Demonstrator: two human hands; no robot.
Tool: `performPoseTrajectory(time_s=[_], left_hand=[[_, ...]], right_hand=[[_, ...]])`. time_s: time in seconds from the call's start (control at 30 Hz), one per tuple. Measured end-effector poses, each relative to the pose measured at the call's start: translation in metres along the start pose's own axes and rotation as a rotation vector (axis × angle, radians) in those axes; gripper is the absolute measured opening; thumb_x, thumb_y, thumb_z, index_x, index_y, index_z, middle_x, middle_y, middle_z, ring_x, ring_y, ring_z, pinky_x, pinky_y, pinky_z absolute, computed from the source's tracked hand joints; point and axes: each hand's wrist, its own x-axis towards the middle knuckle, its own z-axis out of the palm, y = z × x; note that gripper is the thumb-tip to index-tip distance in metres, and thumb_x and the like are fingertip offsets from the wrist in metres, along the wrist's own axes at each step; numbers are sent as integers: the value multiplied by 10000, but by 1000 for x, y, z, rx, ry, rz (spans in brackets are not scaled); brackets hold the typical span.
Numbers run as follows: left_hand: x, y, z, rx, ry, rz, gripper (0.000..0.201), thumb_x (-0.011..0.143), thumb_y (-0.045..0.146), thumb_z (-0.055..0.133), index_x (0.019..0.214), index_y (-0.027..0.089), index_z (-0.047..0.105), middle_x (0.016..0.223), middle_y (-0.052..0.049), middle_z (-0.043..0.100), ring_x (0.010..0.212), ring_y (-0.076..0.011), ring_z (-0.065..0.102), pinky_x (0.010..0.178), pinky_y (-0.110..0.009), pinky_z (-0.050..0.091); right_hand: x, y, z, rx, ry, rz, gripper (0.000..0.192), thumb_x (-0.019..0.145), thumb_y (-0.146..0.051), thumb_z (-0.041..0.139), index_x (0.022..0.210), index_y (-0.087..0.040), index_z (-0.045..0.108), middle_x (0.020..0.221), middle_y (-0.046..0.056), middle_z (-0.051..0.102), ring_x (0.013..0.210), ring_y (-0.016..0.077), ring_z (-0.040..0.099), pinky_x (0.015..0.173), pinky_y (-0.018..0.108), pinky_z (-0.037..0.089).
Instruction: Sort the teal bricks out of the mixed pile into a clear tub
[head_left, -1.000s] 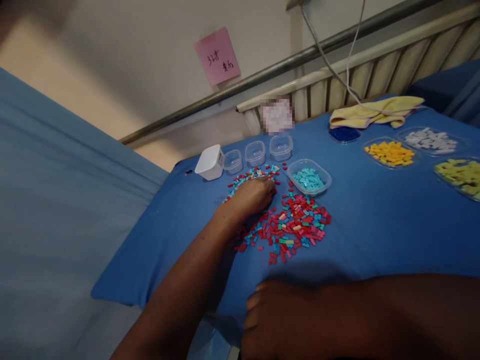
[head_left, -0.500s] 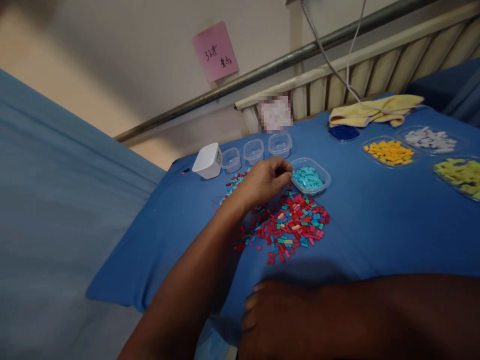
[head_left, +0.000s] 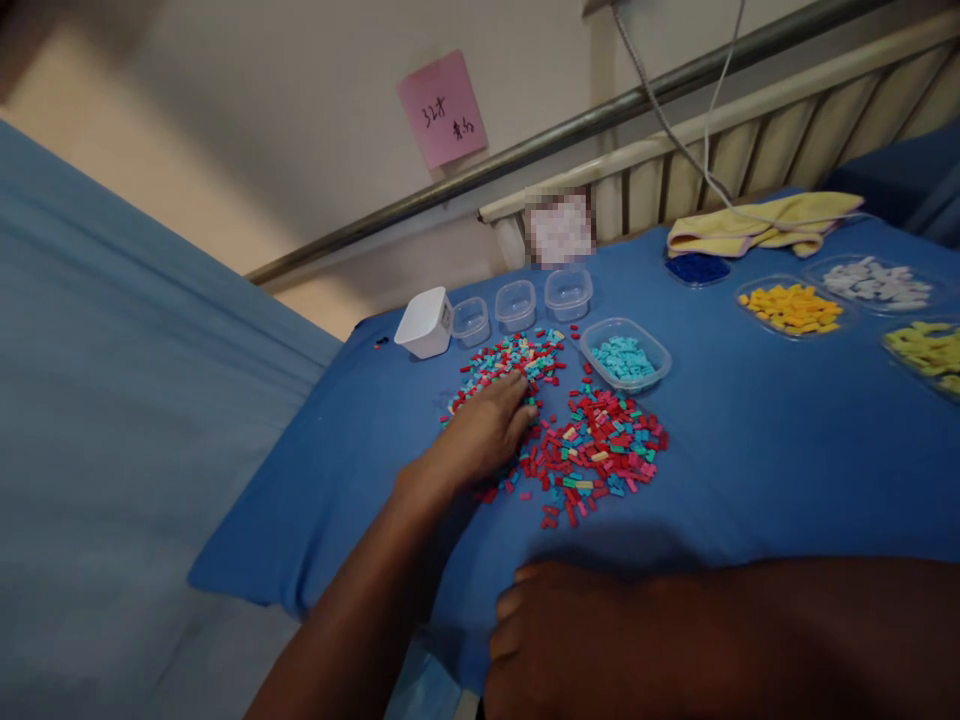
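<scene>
My left hand (head_left: 487, 425) rests over the mixed heap of small plastic bricks, fingers forward and thumb a little apart, with nothing visible in it. Around it lie red, turquoise, green and cream bricks (head_left: 510, 355). Beside them spreads a second, mostly red and pink pile of bricks (head_left: 607, 440). A clear tub (head_left: 660, 372) holding turquoise bricks (head_left: 622, 357) stands to the right of my left hand. At the near edge my right hand (head_left: 547, 625) is dark, its fingers curled in; whatever they may hold is hidden.
Clear tubs (head_left: 516, 318) and a white container (head_left: 424, 322) line the back of the blue cloth (head_left: 750, 450). To the right sit dishes of orange pieces (head_left: 793, 308), white pieces (head_left: 876, 283), yellow-green pieces (head_left: 930, 352) and dark blue pieces (head_left: 697, 268), near a yellow cloth (head_left: 765, 225).
My left hand has moved from the rim of the turquoise tub back left and nearer, onto the mixed heap, its pinched fingers now extended. My right hand stays put.
</scene>
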Motion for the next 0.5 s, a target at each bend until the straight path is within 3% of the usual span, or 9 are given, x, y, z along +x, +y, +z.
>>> performPoseTrajectory(time_s=[0.07,0.13,0.3,0.4,0.5], left_hand=[[-14,9,15,57,-40,-46,677,1163,510,458,1675,72,513,1821,-225,370,1723,-353,319,1419,-519,282],[-24,23,25,48,-73,-54,763,1184,572,381,1750,62,406,1863,-210,257,1761,-332,196,1443,-532,203],[-42,55,29,-36,-171,39,766,1199,622,305,1787,136,374,1883,-134,171,1771,-277,126,1453,-512,169],[-56,60,30,-49,-198,24,741,1196,614,354,1802,189,352,1884,-107,154,1771,-284,111,1455,-549,158],[-73,59,29,-63,-196,16,683,1198,573,383,1803,258,360,1882,-75,170,1768,-280,132,1453,-581,178]], right_hand=[[-1,-1,-2,-14,2,-11,214,1020,-381,791,857,-244,768,866,-37,805,784,173,684,712,350,441],[-3,-3,-5,-9,-2,-1,240,1047,-409,767,876,-242,782,871,-36,812,786,175,689,718,354,442],[-3,-6,-11,-29,-9,2,271,1078,-416,733,902,-223,808,901,-12,833,805,190,708,718,370,435],[-5,-5,-6,-56,-28,-31,272,1083,-366,719,874,-214,804,890,-2,829,789,186,703,688,368,417],[-7,-2,3,62,-11,10,255,1079,-328,704,876,-207,799,896,9,829,772,184,694,645,373,365]])
